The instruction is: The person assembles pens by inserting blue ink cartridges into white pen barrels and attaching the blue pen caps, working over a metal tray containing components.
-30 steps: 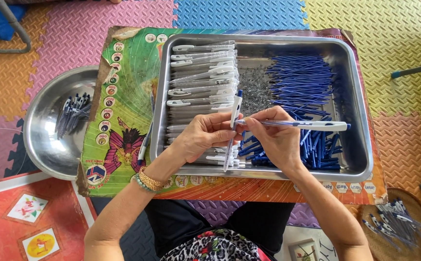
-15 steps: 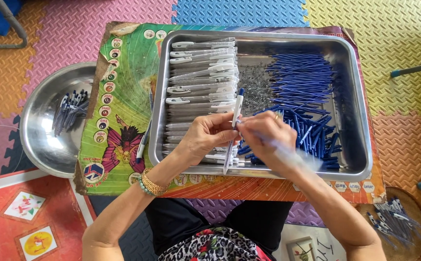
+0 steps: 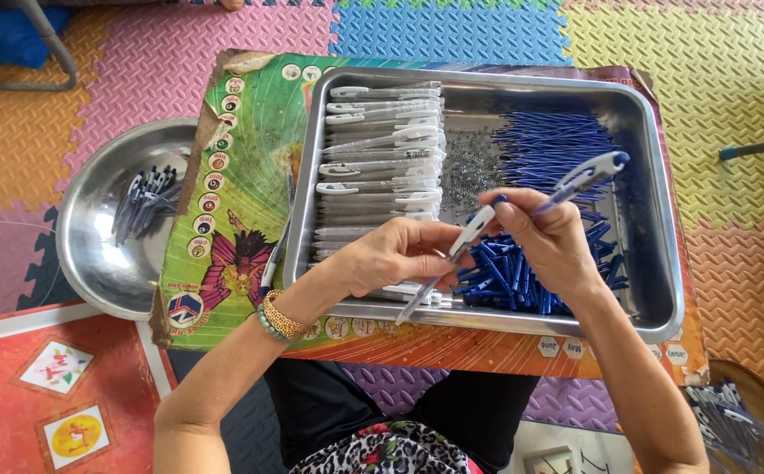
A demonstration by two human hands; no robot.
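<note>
My left hand [image 3: 395, 256] holds a pen front barrel with a blue grip [image 3: 452, 262], its tip slanting down to the left. My right hand [image 3: 547, 235] grips a white pen upper part with a blue clip [image 3: 586, 175] that points up to the right. Both hands hover over the near half of a steel tray [image 3: 654, 290]. In the tray lie rows of white pen barrels [image 3: 382, 149] on the left, a pile of small metal springs [image 3: 470, 171] in the middle, and blue refills and blue parts [image 3: 558, 149] on the right.
The tray rests on a colourful printed board [image 3: 241, 175] over a low table. A round steel bowl [image 3: 92, 263] with several finished pens [image 3: 143, 202] stands on the left. Another dish of pens [image 3: 733, 421] sits at the lower right. Foam floor mats surround everything.
The right hand held its pen part level, pointing right; it now tilts up to the right. The two parts have drawn together at the hands over the tray's near side.
</note>
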